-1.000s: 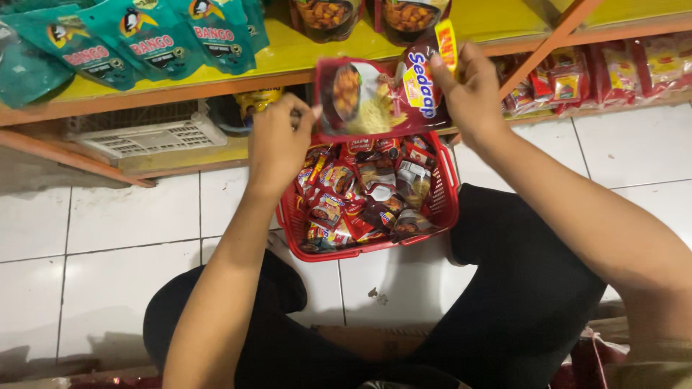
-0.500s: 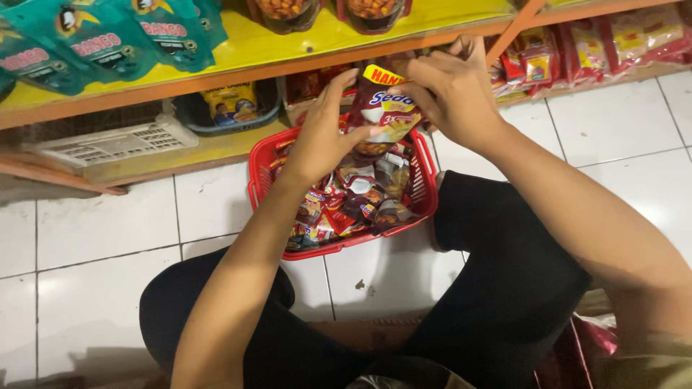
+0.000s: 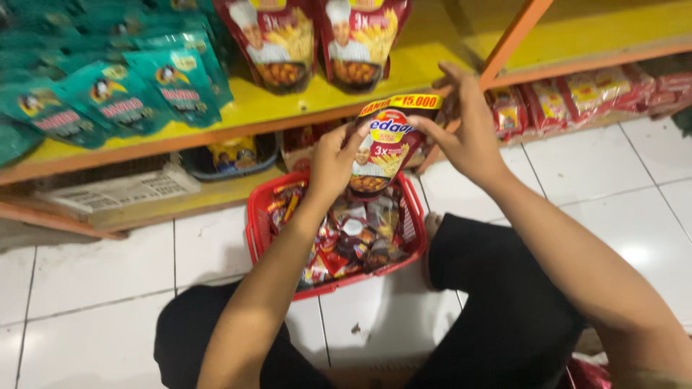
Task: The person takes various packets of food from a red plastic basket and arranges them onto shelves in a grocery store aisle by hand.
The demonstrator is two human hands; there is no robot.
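Observation:
A red food pouch [image 3: 382, 151] with a yellow top strip is held upright between both hands, just in front of the yellow shelf edge. My left hand [image 3: 333, 164] grips its left side. My right hand [image 3: 465, 133] pinches its right top corner. Below the pouch, on the white tiled floor between my knees, sits a red plastic basket [image 3: 258, 223] filled with several small red packets [image 3: 353, 241].
On the yellow shelf [image 3: 238, 112] stand two matching red pouches [image 3: 313, 39] and several teal packets [image 3: 115, 90]. An orange upright [image 3: 515, 39] splits the shelving. The lower shelf holds a white tray [image 3: 119, 191], a blue tray [image 3: 231, 158] and red packets [image 3: 577, 97] at right.
The pouch has been raised out of the basket area and turned upright toward the shelf. Both hands rose with it, and the view tilted up toward the shelf.

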